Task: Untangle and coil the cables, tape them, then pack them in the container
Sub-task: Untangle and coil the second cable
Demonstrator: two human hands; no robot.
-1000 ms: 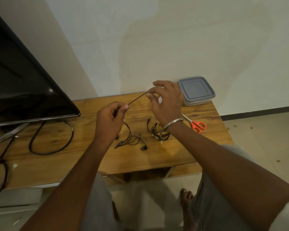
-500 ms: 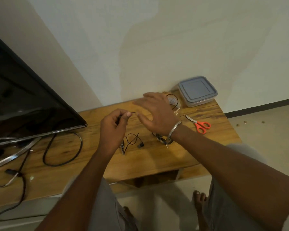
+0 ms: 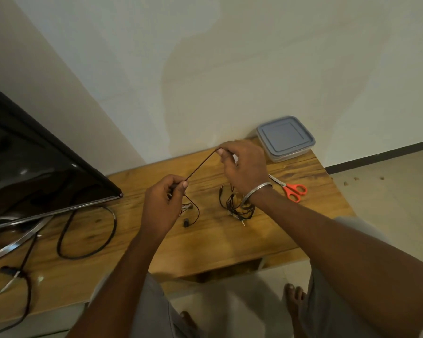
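Note:
A thin black earphone cable [image 3: 200, 165] is stretched taut between my two hands above the wooden table [image 3: 230, 235]. My left hand [image 3: 164, 201] pinches its lower end, and the rest of the cable with an earbud [image 3: 186, 222] hangs down onto the table. My right hand [image 3: 242, 164] pinches the upper end, up and to the right. A tangled bundle of black cables [image 3: 237, 208] with small plugs lies below my right wrist. The closed container [image 3: 285, 138] with a grey lid stands at the table's back right corner.
Orange-handled scissors [image 3: 292, 189] lie to the right of my right wrist. A black TV [image 3: 34, 162] on a metal stand fills the left, with a thick black power cable [image 3: 88, 230] looped on the table. The wall rises just behind the table. Floor lies to the right.
My right hand, open half a second ago near my left hand, has taken the cable and drawn it out up and to the right. The tape roll behind it is now hidden.

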